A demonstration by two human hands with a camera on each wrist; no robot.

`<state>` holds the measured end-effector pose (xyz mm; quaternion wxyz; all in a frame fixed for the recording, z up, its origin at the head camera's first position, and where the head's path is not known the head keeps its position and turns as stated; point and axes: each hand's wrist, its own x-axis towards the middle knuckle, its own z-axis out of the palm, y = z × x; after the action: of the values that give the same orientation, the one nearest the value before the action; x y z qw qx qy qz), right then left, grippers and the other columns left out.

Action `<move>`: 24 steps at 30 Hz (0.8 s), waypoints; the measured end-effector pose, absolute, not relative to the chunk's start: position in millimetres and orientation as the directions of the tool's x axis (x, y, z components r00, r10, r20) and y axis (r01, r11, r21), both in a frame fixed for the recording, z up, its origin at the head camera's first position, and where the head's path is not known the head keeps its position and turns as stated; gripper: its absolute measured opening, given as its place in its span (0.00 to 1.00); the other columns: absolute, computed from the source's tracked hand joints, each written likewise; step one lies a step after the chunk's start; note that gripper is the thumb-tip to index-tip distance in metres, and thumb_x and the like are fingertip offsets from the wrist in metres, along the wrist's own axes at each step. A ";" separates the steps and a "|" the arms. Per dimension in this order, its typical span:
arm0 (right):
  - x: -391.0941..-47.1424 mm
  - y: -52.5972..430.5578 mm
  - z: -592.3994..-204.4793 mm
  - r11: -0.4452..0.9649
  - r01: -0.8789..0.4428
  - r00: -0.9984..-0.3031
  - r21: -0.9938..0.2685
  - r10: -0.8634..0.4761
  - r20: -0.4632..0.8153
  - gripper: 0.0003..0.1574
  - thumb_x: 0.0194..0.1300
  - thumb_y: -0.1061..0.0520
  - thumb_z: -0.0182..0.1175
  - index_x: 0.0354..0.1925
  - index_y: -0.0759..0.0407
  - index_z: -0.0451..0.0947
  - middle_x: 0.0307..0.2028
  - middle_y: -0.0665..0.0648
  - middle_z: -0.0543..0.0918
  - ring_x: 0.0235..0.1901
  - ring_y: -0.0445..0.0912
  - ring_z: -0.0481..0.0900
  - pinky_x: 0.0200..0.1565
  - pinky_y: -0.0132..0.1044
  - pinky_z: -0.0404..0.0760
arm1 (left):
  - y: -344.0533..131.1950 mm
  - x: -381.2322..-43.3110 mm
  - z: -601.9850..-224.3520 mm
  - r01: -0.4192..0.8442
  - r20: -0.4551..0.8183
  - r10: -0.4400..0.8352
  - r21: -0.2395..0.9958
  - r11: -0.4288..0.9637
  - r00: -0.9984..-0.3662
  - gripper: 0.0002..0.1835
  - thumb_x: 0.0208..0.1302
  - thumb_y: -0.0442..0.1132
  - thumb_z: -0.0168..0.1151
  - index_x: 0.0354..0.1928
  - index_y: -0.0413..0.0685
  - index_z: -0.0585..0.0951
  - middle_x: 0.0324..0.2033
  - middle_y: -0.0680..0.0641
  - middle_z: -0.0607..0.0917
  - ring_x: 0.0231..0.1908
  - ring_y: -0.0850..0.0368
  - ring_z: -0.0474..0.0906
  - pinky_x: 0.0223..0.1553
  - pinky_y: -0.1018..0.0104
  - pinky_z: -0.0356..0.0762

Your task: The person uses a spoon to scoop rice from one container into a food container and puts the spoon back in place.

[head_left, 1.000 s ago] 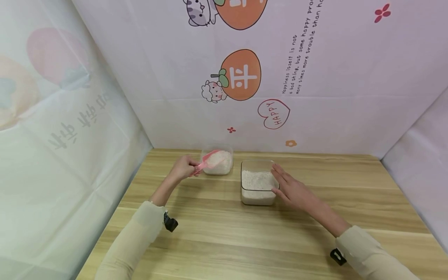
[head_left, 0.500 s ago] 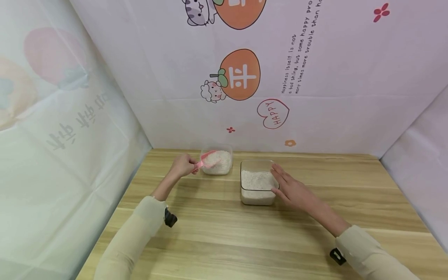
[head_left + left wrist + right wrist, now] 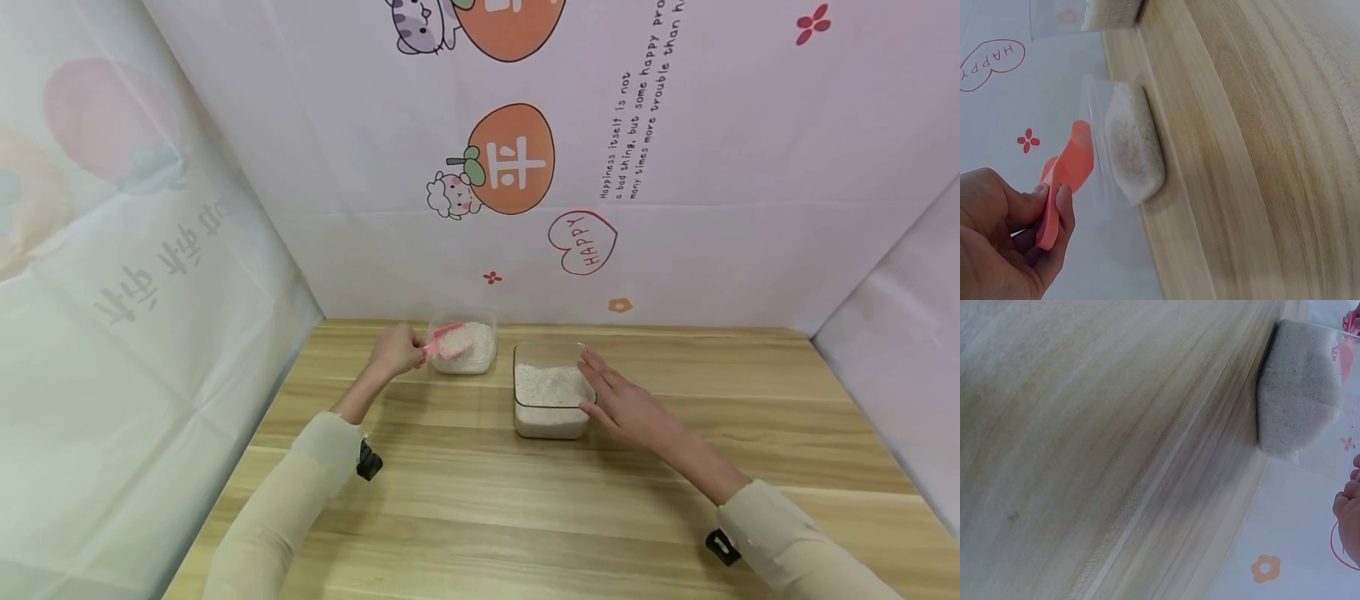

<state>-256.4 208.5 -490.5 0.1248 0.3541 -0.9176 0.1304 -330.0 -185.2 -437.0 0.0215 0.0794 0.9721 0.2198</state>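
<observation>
My left hand (image 3: 397, 350) pinches the handle of a pink scoop (image 3: 1072, 159) between thumb and fingers. Its bowl is over a small clear container (image 3: 1102, 169) of white, rice-like grains, near the rim. In the head view, pale grains show within the scoop's pink edges. To the right stands a larger clear square container (image 3: 551, 425) with a dark rim, partly filled with similar grains. My right hand (image 3: 630, 411) rests against its right side with the fingers extended. In the right wrist view only part of that hand shows at the right edge.
Both containers stand on a wooden table (image 3: 525, 517) near its back edge. Behind them rises a white printed backdrop (image 3: 375, 250), and white sheets close off the left and right sides.
My left hand has moved slightly up and to the right, and the scoop now lies more level over the small container. The right hand and larger container keep their places.
</observation>
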 end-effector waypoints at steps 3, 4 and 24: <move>-256.6 207.1 -489.7 0.721 -0.675 -0.727 -0.158 -0.614 0.306 0.41 0.70 0.44 0.47 0.70 0.65 0.50 0.72 0.60 0.48 0.69 0.55 0.54 0.57 0.49 0.70 | -185.4 -332.0 -437.7 0.144 0.000 0.158 0.419 0.896 -0.987 0.10 0.52 0.32 0.56 0.22 0.44 0.86 0.12 0.54 0.80 0.14 0.63 0.65 0.15 0.71 0.57; -256.7 206.7 -489.4 0.722 -0.672 -0.731 -0.161 -0.612 0.302 0.41 0.70 0.43 0.47 0.70 0.65 0.50 0.72 0.60 0.47 0.69 0.54 0.53 0.57 0.49 0.70 | -185.3 -332.6 -437.9 0.144 0.003 0.157 0.416 0.898 -0.988 0.10 0.51 0.31 0.56 0.22 0.44 0.86 0.12 0.54 0.80 0.14 0.63 0.66 0.15 0.71 0.57; -254.7 204.8 -488.5 0.726 -0.675 -0.723 -0.135 -0.613 0.319 0.41 0.69 0.44 0.48 0.70 0.66 0.50 0.70 0.65 0.53 0.68 0.56 0.55 0.56 0.51 0.70 | -176.6 -333.4 -433.3 0.160 0.065 0.147 0.290 0.944 -0.987 0.11 0.48 0.32 0.55 0.23 0.49 0.87 0.11 0.56 0.73 0.16 0.60 0.60 0.15 0.69 0.54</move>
<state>-254.7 204.8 -488.5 0.1273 0.3499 -0.9201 0.1216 -333.4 -176.6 -433.3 -0.0212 0.0778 0.9856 0.1487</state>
